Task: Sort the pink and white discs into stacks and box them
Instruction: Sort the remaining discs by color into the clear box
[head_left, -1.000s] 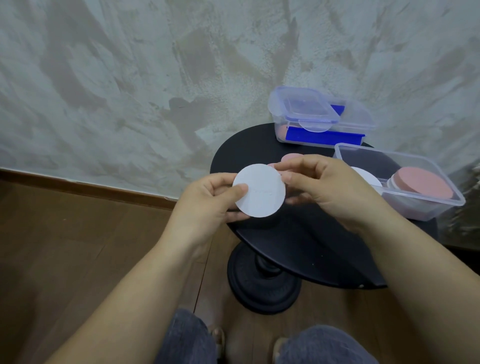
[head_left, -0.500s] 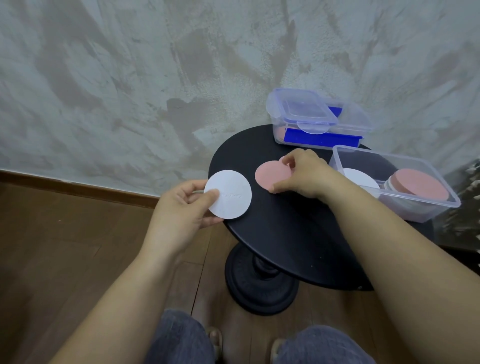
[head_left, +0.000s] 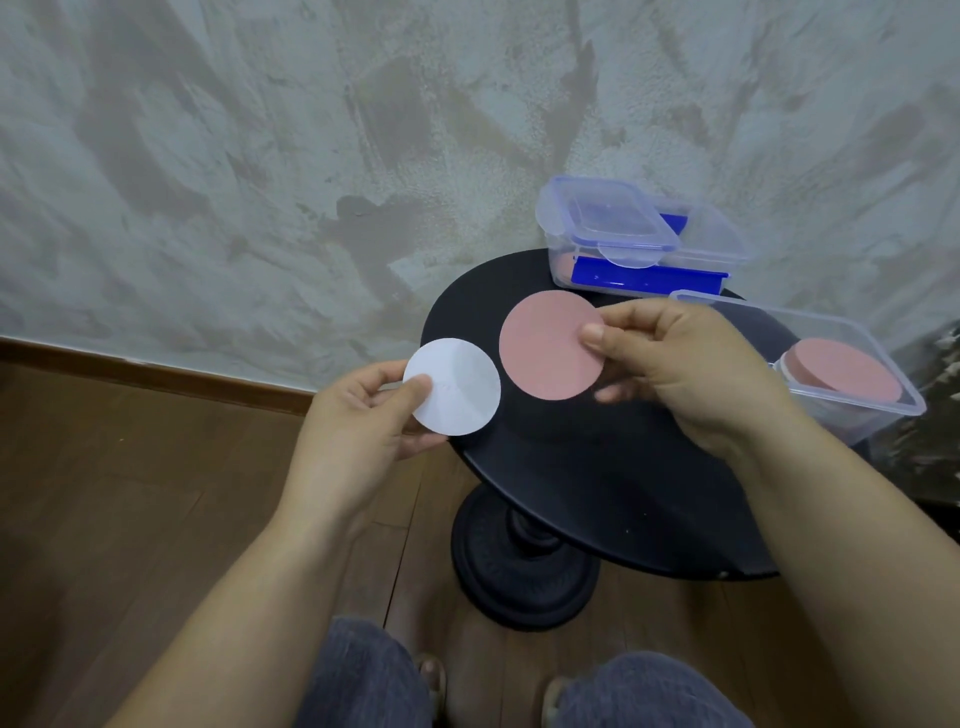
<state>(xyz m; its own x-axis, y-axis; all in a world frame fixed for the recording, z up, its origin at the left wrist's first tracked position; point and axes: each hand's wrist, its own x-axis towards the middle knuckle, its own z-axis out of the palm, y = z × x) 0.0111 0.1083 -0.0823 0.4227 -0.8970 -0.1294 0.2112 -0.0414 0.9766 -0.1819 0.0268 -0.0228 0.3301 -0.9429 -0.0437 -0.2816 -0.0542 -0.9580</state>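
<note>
My left hand (head_left: 358, 423) pinches a white disc (head_left: 457, 387) by its left edge, held over the left rim of the round black table (head_left: 597, 483). My right hand (head_left: 680, 369) holds a pink disc (head_left: 548, 345) by its right edge, lifted above the table and facing me. The two discs sit side by side, almost touching. An open clear box (head_left: 862, 415) at the right holds a stack of pink discs (head_left: 844, 376); my right hand hides the box's left part.
A second clear container (head_left: 644, 244) with blue clips and a loose lid stands at the table's back edge against the plastered wall. The table's black pedestal base (head_left: 519, 566) rests on the wooden floor, with my knees and feet just below it.
My right hand picked the pink disc up off the table and raised it beside the white one. My left hand with the white disc stayed at the table's left rim.
</note>
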